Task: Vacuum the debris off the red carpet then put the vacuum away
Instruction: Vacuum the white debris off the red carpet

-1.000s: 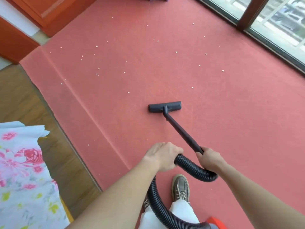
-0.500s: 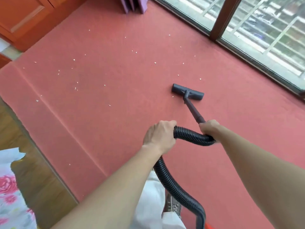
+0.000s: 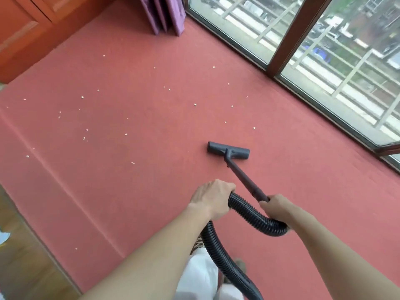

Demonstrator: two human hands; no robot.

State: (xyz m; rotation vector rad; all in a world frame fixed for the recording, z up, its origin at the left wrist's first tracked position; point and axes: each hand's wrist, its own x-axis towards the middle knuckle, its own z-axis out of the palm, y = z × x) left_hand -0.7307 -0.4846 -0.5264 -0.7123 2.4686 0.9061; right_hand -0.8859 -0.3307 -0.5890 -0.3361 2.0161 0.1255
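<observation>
So, right hand is wrapped round the tube end to steer it, while left hand grips the hose, probably to keep its loop from dragging. Nozzle sits flat mid-carpet, with crumbs scattered from its 9 round to 1 o'clock.

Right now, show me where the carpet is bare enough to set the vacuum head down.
Bare: the carpet between the vacuum head and the window frame, and the stretch left of the wand, between the head and the left hand on the hose. Crowded: debris dots the carpet beyond and left of the head, toward the cabinet and purple curtain.
</observation>
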